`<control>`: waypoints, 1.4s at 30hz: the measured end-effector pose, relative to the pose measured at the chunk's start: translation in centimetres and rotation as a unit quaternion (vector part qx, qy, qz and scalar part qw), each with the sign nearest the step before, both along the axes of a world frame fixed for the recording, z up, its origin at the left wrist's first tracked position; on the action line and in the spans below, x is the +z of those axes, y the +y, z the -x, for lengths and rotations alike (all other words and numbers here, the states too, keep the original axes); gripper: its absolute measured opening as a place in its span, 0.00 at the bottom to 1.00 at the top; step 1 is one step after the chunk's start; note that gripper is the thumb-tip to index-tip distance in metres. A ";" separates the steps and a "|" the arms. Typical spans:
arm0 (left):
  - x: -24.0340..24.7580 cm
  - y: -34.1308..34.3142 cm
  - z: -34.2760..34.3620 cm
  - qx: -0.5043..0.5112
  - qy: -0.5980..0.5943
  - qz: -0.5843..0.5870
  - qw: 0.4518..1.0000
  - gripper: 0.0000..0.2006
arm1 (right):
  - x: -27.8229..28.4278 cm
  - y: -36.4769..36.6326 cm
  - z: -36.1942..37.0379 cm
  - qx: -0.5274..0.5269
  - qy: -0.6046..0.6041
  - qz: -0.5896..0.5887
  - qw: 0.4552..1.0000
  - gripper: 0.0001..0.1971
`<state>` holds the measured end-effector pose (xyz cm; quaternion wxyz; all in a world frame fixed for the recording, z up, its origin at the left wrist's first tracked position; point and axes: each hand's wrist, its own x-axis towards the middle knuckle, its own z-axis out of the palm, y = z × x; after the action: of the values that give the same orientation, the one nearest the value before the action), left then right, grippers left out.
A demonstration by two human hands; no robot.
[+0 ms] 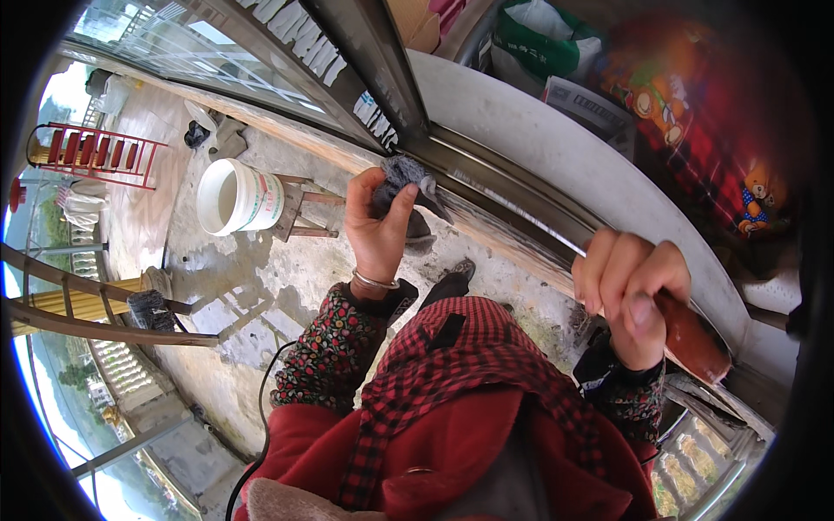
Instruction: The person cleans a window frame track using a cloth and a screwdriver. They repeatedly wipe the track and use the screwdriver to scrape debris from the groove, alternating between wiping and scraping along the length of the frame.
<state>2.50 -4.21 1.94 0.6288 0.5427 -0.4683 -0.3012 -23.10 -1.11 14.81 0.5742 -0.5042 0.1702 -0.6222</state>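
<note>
My left hand (379, 227) pinches a bunched, damp-looking grey cloth (401, 176) between thumb and fingers. The cloth lies at the corner where the upright metal window frame (375, 61) meets the sill. My right hand (627, 291) is wrapped round the reddish-brown handle of a tool (698, 341). Its thin, bright metal shaft or blade reaches from my fist along the dark window track (508, 193) toward the cloth. Whether its far end touches the track I cannot tell. My fingers hide where shaft and handle join.
A white bucket (228, 198) stands beside a small wooden stool (304, 208) on the wet, patchy floor. Left are a red metal rack (104, 156) and a curved wooden ladder (113, 323). Beyond the pale inner ledge (521, 108) lie a green bag (543, 39) and patterned red fabric (695, 130).
</note>
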 end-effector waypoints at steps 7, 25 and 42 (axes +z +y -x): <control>2.1 0.0 0.4 0.018 -0.012 -0.022 1.000 0.10 | -1.9 -0.4 -0.7 0.043 0.006 0.048 0.998 0.07; 5.3 -0.8 -0.1 -0.022 -0.413 0.122 0.902 0.13 | -1.9 -2.2 -3.5 0.066 0.220 0.120 0.966 0.11; 4.5 7.8 21.8 -0.192 -0.465 0.212 0.838 0.13 | 1.1 11.6 15.6 -0.082 0.180 0.022 0.980 0.06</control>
<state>-19.29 3.62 6.45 0.3663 0.3718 -0.8527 -0.0218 -38.70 10.54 15.88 0.4700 -0.6045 0.2977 -0.5702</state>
